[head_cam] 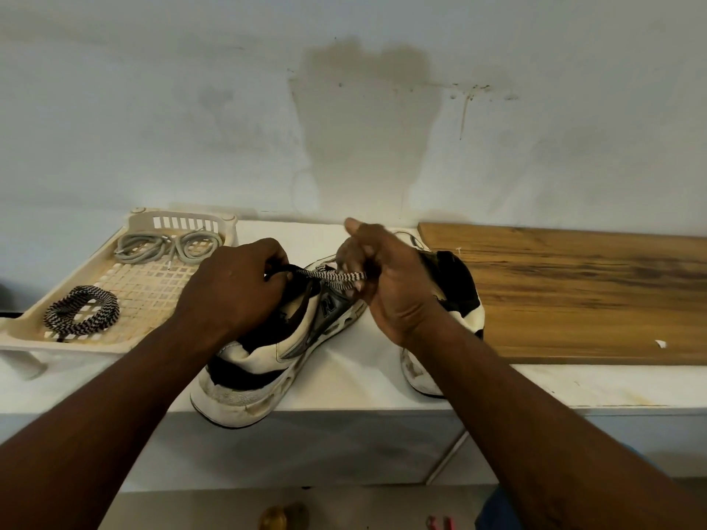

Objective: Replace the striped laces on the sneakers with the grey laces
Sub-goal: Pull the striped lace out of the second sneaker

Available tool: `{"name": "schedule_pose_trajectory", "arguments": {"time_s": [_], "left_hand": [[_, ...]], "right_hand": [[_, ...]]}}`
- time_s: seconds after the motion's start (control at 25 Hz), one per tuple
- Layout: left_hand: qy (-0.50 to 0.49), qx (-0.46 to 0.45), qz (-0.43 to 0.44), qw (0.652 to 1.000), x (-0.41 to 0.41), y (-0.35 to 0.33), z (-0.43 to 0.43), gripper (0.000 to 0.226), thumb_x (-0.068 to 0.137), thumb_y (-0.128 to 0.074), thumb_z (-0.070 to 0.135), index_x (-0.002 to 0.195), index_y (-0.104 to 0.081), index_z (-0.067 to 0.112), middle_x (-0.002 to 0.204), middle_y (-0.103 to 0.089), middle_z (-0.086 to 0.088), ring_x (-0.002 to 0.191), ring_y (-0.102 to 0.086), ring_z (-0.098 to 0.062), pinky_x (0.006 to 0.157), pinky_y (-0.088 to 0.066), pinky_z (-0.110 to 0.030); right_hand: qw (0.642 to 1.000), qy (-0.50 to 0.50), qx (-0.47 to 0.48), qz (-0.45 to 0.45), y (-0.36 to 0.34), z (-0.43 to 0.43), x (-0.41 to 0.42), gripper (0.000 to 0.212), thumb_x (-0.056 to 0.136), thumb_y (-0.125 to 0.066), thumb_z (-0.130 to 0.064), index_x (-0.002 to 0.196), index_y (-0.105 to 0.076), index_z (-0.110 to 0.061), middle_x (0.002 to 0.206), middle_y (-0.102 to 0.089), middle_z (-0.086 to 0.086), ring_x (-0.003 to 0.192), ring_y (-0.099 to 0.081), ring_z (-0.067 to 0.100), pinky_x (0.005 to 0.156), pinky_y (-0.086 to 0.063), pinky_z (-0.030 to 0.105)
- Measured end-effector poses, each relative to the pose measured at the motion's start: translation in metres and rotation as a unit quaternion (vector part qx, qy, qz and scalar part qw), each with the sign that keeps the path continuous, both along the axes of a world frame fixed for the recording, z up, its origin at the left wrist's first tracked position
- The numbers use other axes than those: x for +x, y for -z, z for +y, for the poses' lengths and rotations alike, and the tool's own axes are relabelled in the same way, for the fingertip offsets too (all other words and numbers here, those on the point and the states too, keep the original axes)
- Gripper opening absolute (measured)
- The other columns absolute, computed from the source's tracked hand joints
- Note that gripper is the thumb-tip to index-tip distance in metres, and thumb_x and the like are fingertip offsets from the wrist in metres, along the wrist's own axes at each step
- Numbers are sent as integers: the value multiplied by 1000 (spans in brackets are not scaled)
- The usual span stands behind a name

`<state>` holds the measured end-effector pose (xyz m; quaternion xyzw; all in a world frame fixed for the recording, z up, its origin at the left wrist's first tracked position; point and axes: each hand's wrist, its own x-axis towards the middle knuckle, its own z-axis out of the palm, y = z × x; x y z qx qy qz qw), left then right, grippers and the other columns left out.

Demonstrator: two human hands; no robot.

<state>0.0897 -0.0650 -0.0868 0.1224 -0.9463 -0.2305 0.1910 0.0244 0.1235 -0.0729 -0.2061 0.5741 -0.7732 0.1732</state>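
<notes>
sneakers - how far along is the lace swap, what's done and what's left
Looks done: one striped lace lies coiled in the plastic tray, apparently already pulled from a shoe. In hand: the left hand steadies the near sneaker while the right hand pulls its striped lace out. Left: finish stripping it, then thread the grey laces, both unused in the tray, through both sneakers.

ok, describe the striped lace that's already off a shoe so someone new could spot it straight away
Start at the cream lattice tray on the left of the white shelf, beside the left hand. The loose striped lace lies coiled in the tray's near-left corner. Its black-and-white zigzag sets it apart from the plain grey laces bundled at the tray's far end and from the striped lace on the sneaker pinched by the right hand.
</notes>
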Motion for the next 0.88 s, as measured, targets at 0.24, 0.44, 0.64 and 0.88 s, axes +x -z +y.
{"name": "schedule_pose_trajectory", "arguments": {"time_s": [0.24, 0.44, 0.64, 0.88], "left_hand": [[24, 3, 13, 1000, 0, 0, 0, 13, 94, -60, 35, 100, -72, 34, 95, -75, 12, 81, -68, -11, 75, -53, -34], [23, 22, 14, 999, 1, 0, -1, 12, 94, -63, 35, 96, -74, 34, 92, -74, 13, 80, -66, -4, 70, -48, -27], [17, 71, 7, 997, 1, -5, -1, 18, 93, -64, 23, 94, -76, 36, 82, -69, 22, 80, -60, 9, 67, -40, -16], [20, 126, 3, 992, 4, -3, -5, 18, 91, -70, 22, 95, -77, 38, 69, -67, 31, 74, -63, 15, 68, -43, -15]], "right_hand": [[932, 60, 305, 188, 12, -7, 9, 33, 83, -78, -57, 93, -70, -26, 62, -61, -14, 57, -54, 0, 56, -42, 17], [899, 65, 344, 263, 12, -18, 10, 16, 91, -74, -37, 83, -81, -25, 60, -67, -18, 62, -63, -1, 62, -47, 18], [885, 94, 378, 254, 18, -23, 11, 39, 85, -68, -68, 83, -78, -30, 72, -73, -12, 72, -68, 3, 69, -59, 32], [936, 46, 312, 158, 15, -29, 18, 28, 91, -74, -48, 77, -75, -23, 61, -72, -5, 59, -65, 0, 69, -57, 31]]}}
